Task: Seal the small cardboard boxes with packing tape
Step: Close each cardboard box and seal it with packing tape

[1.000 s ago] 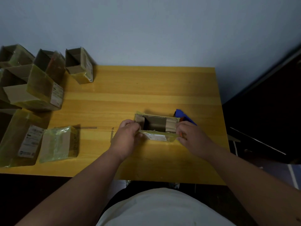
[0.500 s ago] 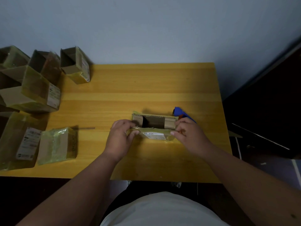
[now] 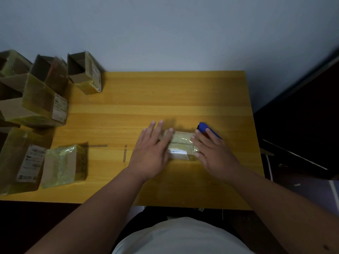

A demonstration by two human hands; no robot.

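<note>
Flaps folded down, seam not yet taped, I judge. My left hand [image 3: 150, 153] and right hand [image 3: 213, 153] press flat, fingers straight, on the small box [image 3: 181, 146] at the table's [image 3: 165, 92] near centre. Its top looks glossy with a label. Open boxes [image 3: 84, 74] wait far left; blue tape dispenser [image 3: 205, 128] just behind.

I'm scanning for print and getting nothing legible. The small box [image 3: 180, 146] under the hands carries a white label [image 3: 177, 152] with dark marks, too blurred to read. The open box [image 3: 86, 74] at the back shows a pale label [image 3: 96, 76], and the boxes on the left have a label [image 3: 60, 109] and another label [image 3: 30, 163]; all smeared, unreadable.
</note>
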